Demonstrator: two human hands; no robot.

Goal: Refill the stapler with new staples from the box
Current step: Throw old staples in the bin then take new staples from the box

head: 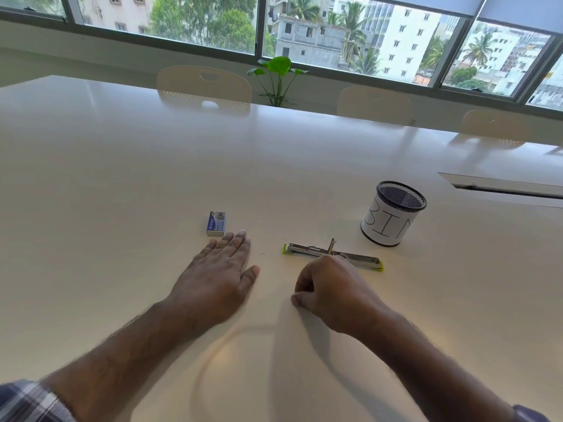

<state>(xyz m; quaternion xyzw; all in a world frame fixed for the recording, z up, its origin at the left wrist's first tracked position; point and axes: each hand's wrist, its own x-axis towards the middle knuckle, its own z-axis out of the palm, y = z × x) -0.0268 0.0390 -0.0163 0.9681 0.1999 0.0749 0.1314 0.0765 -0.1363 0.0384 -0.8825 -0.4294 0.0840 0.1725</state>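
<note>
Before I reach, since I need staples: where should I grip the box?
Pinch the staple box across its two long sides from above with the left hand, whose fingertips are nearest. It lies flat on the table, clear all round.

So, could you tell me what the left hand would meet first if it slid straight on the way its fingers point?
Most likely the staple box. The left hand lies flat and open on the table, its fingertips pointing away from the person and stopping just short of the box's near right corner; it may only clip that corner.
</note>
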